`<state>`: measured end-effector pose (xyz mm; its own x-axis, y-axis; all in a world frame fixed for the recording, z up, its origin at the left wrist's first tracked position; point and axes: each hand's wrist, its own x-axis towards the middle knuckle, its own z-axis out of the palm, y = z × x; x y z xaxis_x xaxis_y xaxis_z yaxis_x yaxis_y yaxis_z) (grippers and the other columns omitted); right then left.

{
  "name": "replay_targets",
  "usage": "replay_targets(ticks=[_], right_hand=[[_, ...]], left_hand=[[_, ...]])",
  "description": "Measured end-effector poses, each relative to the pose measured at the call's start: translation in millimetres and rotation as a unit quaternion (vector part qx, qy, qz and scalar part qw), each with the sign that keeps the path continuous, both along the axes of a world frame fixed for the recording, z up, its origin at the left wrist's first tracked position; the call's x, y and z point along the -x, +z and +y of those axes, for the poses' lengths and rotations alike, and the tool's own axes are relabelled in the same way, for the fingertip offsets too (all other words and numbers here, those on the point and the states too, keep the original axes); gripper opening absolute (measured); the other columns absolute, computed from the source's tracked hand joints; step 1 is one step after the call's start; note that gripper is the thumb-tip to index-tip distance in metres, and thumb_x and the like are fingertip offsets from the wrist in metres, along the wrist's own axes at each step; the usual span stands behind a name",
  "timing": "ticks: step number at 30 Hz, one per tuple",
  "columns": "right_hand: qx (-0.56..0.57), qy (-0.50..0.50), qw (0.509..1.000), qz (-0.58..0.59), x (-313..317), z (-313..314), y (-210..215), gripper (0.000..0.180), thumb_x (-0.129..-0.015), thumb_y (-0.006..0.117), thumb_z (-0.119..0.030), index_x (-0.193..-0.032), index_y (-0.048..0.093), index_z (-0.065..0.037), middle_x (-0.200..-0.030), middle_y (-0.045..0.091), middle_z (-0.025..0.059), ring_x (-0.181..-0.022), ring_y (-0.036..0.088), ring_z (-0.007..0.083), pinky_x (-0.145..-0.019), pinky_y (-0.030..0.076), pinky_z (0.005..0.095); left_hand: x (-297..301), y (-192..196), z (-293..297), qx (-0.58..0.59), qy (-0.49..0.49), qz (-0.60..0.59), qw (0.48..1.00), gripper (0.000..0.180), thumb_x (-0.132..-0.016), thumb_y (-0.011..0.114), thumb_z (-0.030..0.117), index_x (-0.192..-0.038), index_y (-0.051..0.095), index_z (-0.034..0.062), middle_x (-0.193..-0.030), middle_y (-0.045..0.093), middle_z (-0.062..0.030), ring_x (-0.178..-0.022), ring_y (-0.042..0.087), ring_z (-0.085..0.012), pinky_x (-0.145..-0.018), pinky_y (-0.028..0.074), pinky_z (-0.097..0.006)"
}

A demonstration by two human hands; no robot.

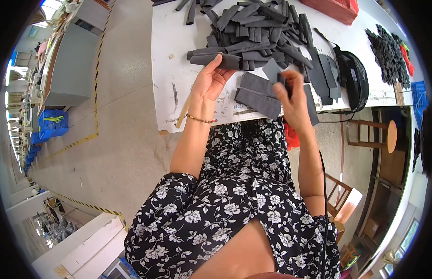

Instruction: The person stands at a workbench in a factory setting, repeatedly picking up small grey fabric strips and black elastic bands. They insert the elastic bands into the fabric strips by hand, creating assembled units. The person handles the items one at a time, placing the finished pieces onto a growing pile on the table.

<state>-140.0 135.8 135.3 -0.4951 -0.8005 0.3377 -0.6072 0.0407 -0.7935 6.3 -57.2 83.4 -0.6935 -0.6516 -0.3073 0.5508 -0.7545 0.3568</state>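
Note:
My left hand (212, 80) is closed around a dark grey rolled fabric tube (231, 62), its thumb on top and fingers underneath. This tube lies at the near left edge of a heap of similar grey fabric tubes (258, 35). My right hand (294, 95) pinches a smooth grey rectangular piece (271, 69) between thumb and fingers; a darker bit beside the fingers is too blurred to make out. Between my hands, flat folded dark grey fabric pieces (258, 95) rest on the white table (172, 69) near its front edge.
Flat grey strips (324, 74) lie right of the heap, beside a black bag (354, 79) with a cord. A red package (334, 8) sits at the back. Farther right are a dark pile (387, 53) and a wooden stool (390, 136). A blue crate (55, 124) stands at left.

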Motion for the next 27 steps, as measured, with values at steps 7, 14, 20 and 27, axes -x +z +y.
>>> replay_targets(ticks=[7,14,20,27], right_hand=[[-0.021,0.068,0.988,0.138,-10,-8,23,0.045,-0.081,0.073,-0.012,-0.12,0.052,-0.005,-0.111,0.06,0.0147,-0.093,0.055,0.0347,-0.084,0.044,0.0422],[0.03,0.048,0.974,0.217,-8,-21,39,0.031,-0.076,0.074,-0.012,-0.107,0.07,-0.009,-0.098,0.067,0.0038,-0.092,0.058,0.0245,-0.084,0.041,0.0362],[0.046,0.029,0.958,0.282,-3,-26,44,0.024,-0.074,0.075,-0.012,-0.098,0.072,-0.011,-0.091,0.067,-0.0023,-0.085,0.059,0.0184,-0.082,0.042,0.035],[0.073,0.005,0.927,0.367,-8,-31,46,0.025,-0.071,0.075,-0.01,-0.095,0.072,-0.011,-0.09,0.067,-0.0033,-0.084,0.06,0.0161,-0.081,0.042,0.0337]], left_hand=[[-5,9,-5,0.019,-0.005,-0.001,1.0,0.025,-0.091,0.064,0.004,-0.113,0.056,-0.0062,-0.113,0.063,-0.023,-0.107,0.064,-0.0295,-0.094,0.057,-0.042],[-2,16,1,0.068,-0.05,0.0,0.996,0.033,-0.092,0.064,0.006,-0.12,0.053,-0.0072,-0.117,0.062,-0.0228,-0.112,0.062,-0.0288,-0.094,0.058,-0.038],[-4,19,4,0.126,-0.107,0.008,0.986,0.035,-0.09,0.066,0.009,-0.121,0.056,-0.0031,-0.118,0.063,-0.0227,-0.108,0.065,-0.0272,-0.091,0.059,-0.038],[-4,32,10,0.162,-0.088,-0.025,0.983,0.035,-0.091,0.065,0.009,-0.123,0.055,-0.0023,-0.116,0.064,-0.0239,-0.103,0.067,-0.0278,-0.087,0.06,-0.038]])
